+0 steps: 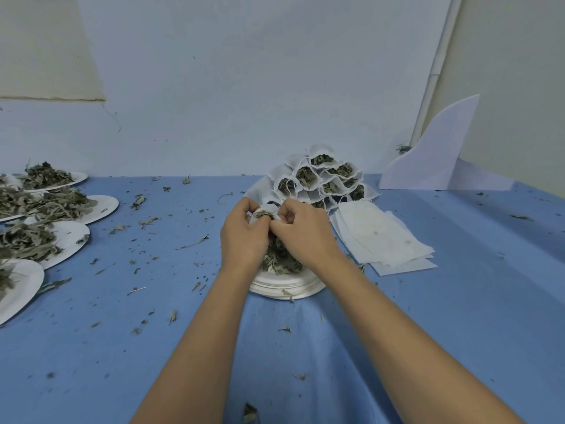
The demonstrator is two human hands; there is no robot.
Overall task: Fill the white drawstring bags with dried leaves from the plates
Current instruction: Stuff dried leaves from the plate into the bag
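My left hand [243, 237] and my right hand [302, 234] meet above a stack of white paper plates [286, 286] that carries a heap of dried leaves [279, 260]. Between them they pinch the mouth of a small white drawstring bag [265, 213] with leaves showing at its opening. Just behind stands a pile of filled white bags [321, 179], open mouths showing leaves. A stack of flat empty white bags [382, 237] lies to the right of my right hand.
Several white plates heaped with dried leaves [46, 228] line the left edge of the blue table [153, 332]. Leaf crumbs are scattered over the cloth. A white curved board [437, 160] leans at the back right, against the wall.
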